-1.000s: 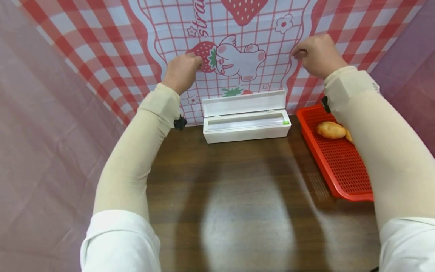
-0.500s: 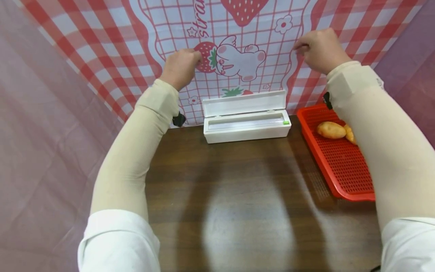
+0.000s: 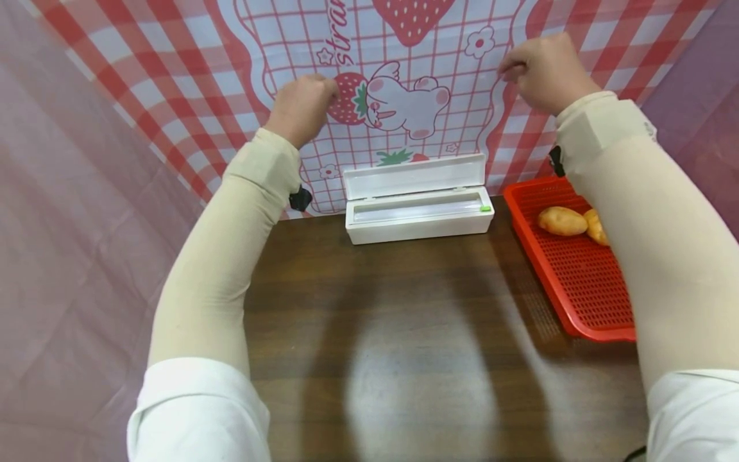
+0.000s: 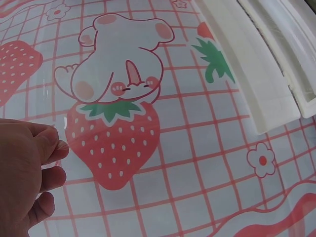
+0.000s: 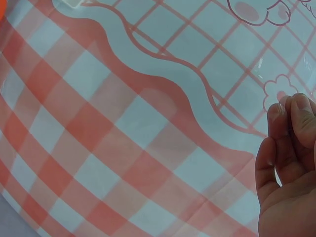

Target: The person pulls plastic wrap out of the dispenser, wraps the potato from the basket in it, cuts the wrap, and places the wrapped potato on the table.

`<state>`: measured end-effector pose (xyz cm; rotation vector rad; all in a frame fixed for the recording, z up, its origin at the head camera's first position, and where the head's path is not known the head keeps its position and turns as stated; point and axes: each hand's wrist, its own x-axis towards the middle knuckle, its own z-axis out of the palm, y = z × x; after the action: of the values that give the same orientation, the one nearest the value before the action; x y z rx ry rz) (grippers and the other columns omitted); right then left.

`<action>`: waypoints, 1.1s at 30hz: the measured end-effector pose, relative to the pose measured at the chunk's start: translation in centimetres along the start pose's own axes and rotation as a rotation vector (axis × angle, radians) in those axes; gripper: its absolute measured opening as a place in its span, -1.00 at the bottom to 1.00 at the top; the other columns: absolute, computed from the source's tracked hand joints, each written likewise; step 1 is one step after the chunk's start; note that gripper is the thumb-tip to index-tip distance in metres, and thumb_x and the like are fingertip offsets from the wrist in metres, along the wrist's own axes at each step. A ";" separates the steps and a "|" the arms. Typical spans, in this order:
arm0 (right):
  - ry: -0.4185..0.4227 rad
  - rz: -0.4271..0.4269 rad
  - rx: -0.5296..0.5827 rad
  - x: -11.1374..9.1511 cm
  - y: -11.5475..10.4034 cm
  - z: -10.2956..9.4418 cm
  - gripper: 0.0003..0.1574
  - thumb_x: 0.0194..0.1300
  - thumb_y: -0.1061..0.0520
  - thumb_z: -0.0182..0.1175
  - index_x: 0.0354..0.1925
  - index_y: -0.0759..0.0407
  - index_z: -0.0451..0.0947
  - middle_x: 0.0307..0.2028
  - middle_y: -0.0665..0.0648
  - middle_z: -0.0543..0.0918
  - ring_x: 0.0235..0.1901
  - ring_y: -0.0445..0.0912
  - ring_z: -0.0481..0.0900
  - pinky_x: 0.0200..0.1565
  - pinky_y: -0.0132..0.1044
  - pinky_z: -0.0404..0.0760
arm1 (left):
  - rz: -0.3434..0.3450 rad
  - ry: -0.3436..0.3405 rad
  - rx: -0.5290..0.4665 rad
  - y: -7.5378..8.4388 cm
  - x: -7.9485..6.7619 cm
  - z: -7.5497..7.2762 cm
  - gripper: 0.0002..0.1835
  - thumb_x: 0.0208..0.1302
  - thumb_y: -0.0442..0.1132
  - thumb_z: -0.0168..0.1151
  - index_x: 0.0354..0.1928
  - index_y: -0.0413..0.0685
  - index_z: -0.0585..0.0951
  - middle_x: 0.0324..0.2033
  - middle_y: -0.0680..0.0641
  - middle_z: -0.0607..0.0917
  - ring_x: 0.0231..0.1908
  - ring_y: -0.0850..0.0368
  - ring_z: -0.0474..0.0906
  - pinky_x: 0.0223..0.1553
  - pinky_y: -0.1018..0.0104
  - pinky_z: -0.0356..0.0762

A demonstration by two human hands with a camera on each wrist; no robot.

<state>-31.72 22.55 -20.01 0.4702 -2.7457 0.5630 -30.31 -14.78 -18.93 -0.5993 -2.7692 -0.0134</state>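
Observation:
My left hand [image 3: 303,109] is raised at the left, in front of the printed cloth, thumb and forefinger pinching an edge of clear plastic wrap [image 4: 65,121]. The film is nearly invisible; only faint glints show it in the wrist views. On the other side my right hand [image 3: 545,70] pinches the wrap between thumb and fingertips, a little higher than the left. Below and between the hands, a white plastic wrap dispenser [image 3: 418,228] stands on the table with its lid [image 3: 416,176] tipped back. A green slider [image 3: 485,208] sits at the right end of its front edge.
A red basket [image 3: 568,321] with potatoes [image 3: 562,221] stands at the right, partly behind my right forearm. The brown wooden table [image 3: 416,308] stretches in front of the dispenser. A red-checked strawberry cloth [image 3: 173,77] hangs behind, and pinkish drapes [image 3: 81,256] flank both sides.
Both hands have risen slightly, and the left has drifted a little to the left, so they are farther apart. The dispenser and basket stay in place.

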 end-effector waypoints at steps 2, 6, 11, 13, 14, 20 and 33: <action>0.004 -0.001 -0.003 0.1 0.0 -0.2 -0.57 0.56 0.23 -0.09 0.21 0.38 0.56 0.13 0.42 0.59 0.01 0.26 0.48 0.17 0.17 0.52 | 0.001 0.003 -0.003 0.0 0.1 -0.1 -0.72 0.45 -0.50 0.04 0.07 -0.27 0.65 0.00 -0.26 0.70 -0.02 -0.12 0.66 0.04 0.12 0.62; 0.004 0.007 0.003 0.1 -0.2 -0.5 -0.57 0.57 0.22 -0.10 0.22 0.37 0.55 0.15 0.42 0.58 0.02 0.27 0.48 0.18 0.18 0.51 | -0.001 0.010 0.000 0.0 0.3 -0.4 -0.76 0.50 -0.41 0.04 0.05 -0.27 0.65 -0.01 -0.26 0.71 -0.03 -0.12 0.66 0.04 0.11 0.62; 0.005 0.022 -0.004 0.1 -0.5 -0.9 -0.56 0.58 0.21 -0.10 0.23 0.35 0.55 0.17 0.40 0.58 0.02 0.24 0.47 0.18 0.14 0.52 | 0.005 0.033 0.009 -0.1 0.5 -0.7 -0.78 0.49 -0.40 0.06 0.01 -0.28 0.66 -0.05 -0.27 0.72 -0.06 -0.13 0.67 0.01 0.09 0.63; 0.005 0.027 -0.005 0.1 -0.6 -1.0 -0.56 0.58 0.21 -0.11 0.23 0.35 0.54 0.17 0.40 0.58 0.03 0.25 0.47 0.19 0.14 0.51 | 0.005 0.037 0.011 -0.1 0.5 -0.8 -0.78 0.46 -0.44 0.07 0.00 -0.28 0.67 -0.06 -0.27 0.72 -0.07 -0.14 0.67 0.00 0.08 0.63; 0.005 0.028 -0.003 0.1 -0.6 -1.1 -0.56 0.58 0.21 -0.11 0.24 0.36 0.54 0.17 0.41 0.58 0.04 0.25 0.47 0.20 0.14 0.50 | 0.006 0.041 0.013 -0.1 0.5 -0.9 -0.78 0.45 -0.46 0.07 -0.01 -0.28 0.67 -0.06 -0.27 0.72 -0.08 -0.15 0.67 0.00 0.07 0.64; 0.020 0.030 -0.017 0.3 -0.6 -1.3 -0.54 0.59 0.19 -0.11 0.25 0.34 0.53 0.19 0.40 0.56 0.06 0.27 0.46 0.24 0.14 0.47 | 0.010 0.048 0.017 -0.1 0.5 -1.3 -0.76 0.43 -0.50 0.06 0.00 -0.28 0.66 -0.03 -0.26 0.72 -0.05 -0.15 0.66 0.01 0.06 0.63; 0.020 0.033 -0.019 0.7 -1.0 -1.9 -0.52 0.60 0.16 -0.14 0.28 0.30 0.51 0.23 0.36 0.54 0.09 0.23 0.45 0.25 0.09 0.48 | -0.020 0.029 0.014 0.0 0.6 -1.8 -0.69 0.43 -0.53 0.01 0.10 -0.28 0.63 0.01 -0.27 0.69 -0.03 -0.15 0.64 0.03 0.09 0.61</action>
<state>-31.56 22.31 -17.82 0.4131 -2.7421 0.5457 -30.28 -14.69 -17.03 -0.5631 -2.7453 -0.0071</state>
